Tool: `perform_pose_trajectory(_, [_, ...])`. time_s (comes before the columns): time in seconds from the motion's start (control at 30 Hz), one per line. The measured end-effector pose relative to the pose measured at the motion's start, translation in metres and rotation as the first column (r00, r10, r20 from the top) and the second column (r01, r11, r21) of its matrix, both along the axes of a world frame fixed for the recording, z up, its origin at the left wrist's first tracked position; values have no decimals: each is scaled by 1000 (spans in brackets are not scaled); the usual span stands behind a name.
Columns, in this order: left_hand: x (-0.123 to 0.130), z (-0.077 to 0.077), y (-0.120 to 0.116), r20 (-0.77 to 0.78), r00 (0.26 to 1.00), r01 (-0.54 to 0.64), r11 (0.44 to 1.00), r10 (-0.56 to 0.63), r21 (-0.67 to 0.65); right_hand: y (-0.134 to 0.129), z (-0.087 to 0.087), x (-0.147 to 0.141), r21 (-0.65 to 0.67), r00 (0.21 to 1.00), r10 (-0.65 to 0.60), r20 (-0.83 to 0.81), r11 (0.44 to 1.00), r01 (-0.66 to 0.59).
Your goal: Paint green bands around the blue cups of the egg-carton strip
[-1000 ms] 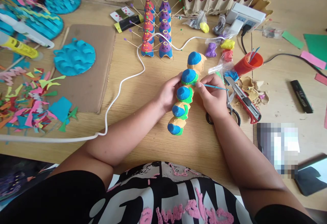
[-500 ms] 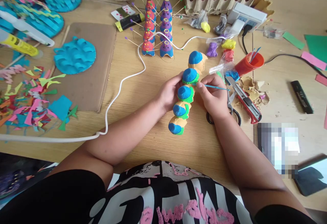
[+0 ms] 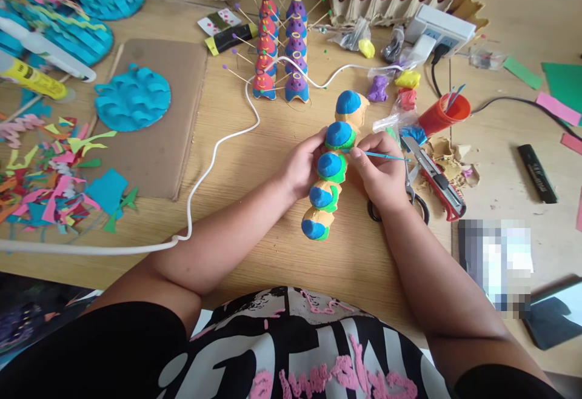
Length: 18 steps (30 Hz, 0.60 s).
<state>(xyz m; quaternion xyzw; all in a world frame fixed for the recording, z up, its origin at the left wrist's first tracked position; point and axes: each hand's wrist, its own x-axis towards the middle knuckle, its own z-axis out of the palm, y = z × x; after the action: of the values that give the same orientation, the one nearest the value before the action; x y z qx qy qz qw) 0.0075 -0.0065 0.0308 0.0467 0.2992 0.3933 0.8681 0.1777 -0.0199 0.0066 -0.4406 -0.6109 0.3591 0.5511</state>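
Note:
A strip of egg-carton cups [image 3: 353,116] runs away from me above the table, its bumps topped with blue clay and several edged in green. My left hand [image 3: 304,165] holds the strip from its left side, the fingers partly hidden behind it. Pinched in my right hand [image 3: 379,168] is a thin blue stick [image 3: 386,156], whose left end touches the green clay by the second cup from the far end. The farthest cup shows blue clay but no green.
Red and purple painted cup rows [image 3: 296,44] with pins stand at the back. Scissors [image 3: 421,208], a red cutter [image 3: 439,177] and an orange cup [image 3: 443,114] lie to the right. A white cable [image 3: 213,156] crosses the left side, near cardboard [image 3: 182,102] and paper scraps [image 3: 59,187].
The near end of the cup strip has shifted very slightly to the right. Both hands keep nearly the same places and grips.

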Motion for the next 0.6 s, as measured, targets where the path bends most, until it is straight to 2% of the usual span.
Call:
perform_pose_trajectory(0.13, [1, -1, 0, -37, 999, -13, 999, 11, -53, 0, -1, 0, 11, 1000, -17, 25, 1000, 16])
perform_pose_trajectory(0.3, [1, -2, -1, -65, 998, 17, 1000, -16, 17, 1, -1, 0, 44, 997, -39, 63, 998, 36])
perform_pose_trajectory(0.5, [1, -1, 1, -45, 999, 14, 998, -17, -66, 2, -4, -1, 158, 988, -92, 124, 985, 72])
perform_pose_trajectory(0.6, [2, 0, 2, -43, 999, 9, 998, -11, -63, 2, -5, -1, 177, 985, -112, 133, 980, 88])
